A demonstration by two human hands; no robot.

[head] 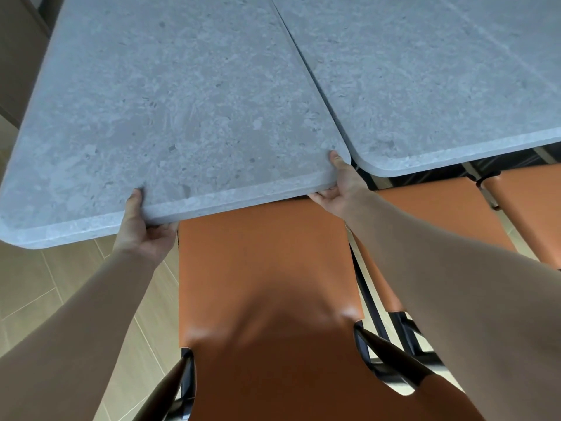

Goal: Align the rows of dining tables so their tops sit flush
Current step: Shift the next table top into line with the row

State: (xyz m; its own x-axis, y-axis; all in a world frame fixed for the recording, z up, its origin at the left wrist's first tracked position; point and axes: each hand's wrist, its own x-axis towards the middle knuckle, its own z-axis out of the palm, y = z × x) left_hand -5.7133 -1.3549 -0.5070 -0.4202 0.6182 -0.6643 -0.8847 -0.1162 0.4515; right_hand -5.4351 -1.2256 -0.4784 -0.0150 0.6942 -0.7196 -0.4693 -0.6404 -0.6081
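Note:
Two grey stone-look dining tables stand side by side with a thin dark seam between them. The left table [170, 110] has its near edge closer to me than the right table [440, 86]. My left hand [142, 229] grips the left table's near edge, thumb on top and fingers curled underneath. My right hand [337, 189] grips the same table at its near right corner, thumb on top, fingers below the edge. Both forearms wear tan sleeves.
An orange leather chair [267, 284] with a black metal frame stands directly before me, tucked under the left table. Two more orange chairs [440, 208] sit under the right table. Light wood-look floor [39, 284] shows at the left.

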